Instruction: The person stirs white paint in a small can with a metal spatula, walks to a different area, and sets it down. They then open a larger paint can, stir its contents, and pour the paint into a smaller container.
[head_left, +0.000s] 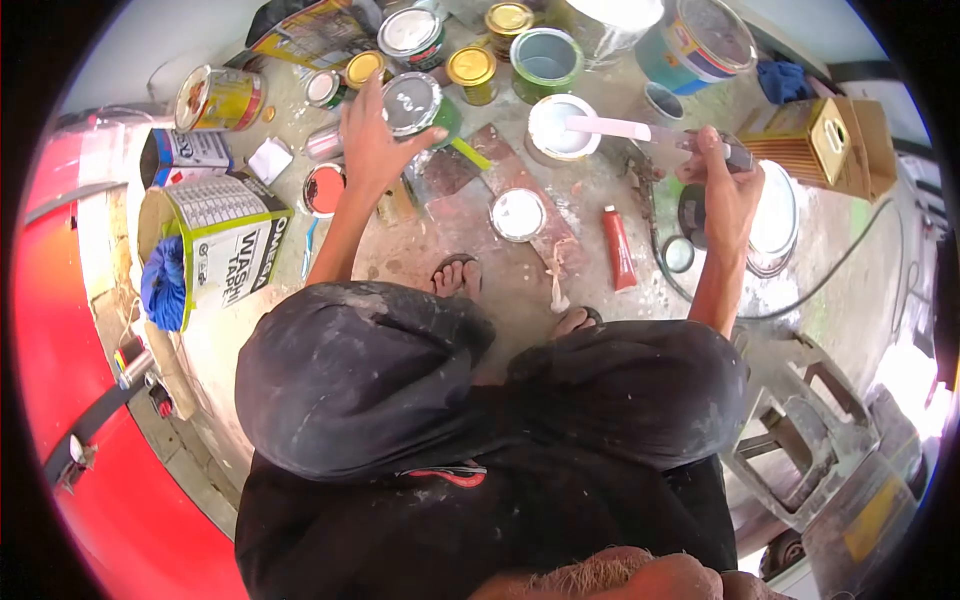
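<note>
My right hand (730, 190) grips the handle end of a flat, white-coated spatula (622, 128), which points left. Its far tip overlaps the mouth of a can of white paint (560, 148). My left hand (372, 140) is held out with fingers spread and nothing in it. Right beside its fingers stands a can with a grey lid (412, 100), a bright green strip (470, 153) next to it. On the floor between my hands lie a round white lid (518, 215) and a red tube (619, 250).
Several paint cans, including a green-rimmed can (547, 62), stand along the far side. To the left is an Omega washi tape box (215, 240) with blue cloth in it. A white-topped tub (772, 215), a hose (820, 295) and a grey stool (800, 430) are on the right.
</note>
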